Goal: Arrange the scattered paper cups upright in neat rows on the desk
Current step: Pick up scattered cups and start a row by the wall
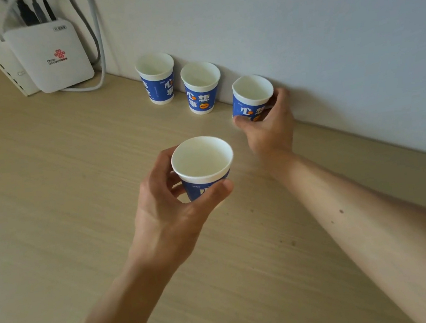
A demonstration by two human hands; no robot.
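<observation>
Two blue-and-white paper cups stand upright by the wall: one (157,79) at the left, another (201,88) to its right. My right hand (269,124) grips a third cup (251,96), upright, at the right end of that line close to the wall. My left hand (168,199) holds a fourth cup (202,162) upright above the middle of the wooden desk (60,181), thumb across its blue side and fingers behind it. All four cups look empty.
A white router (49,55) leans against the wall at the back left with grey cables (97,41) hanging beside it. The pale wall (325,38) runs diagonally along the desk's far edge.
</observation>
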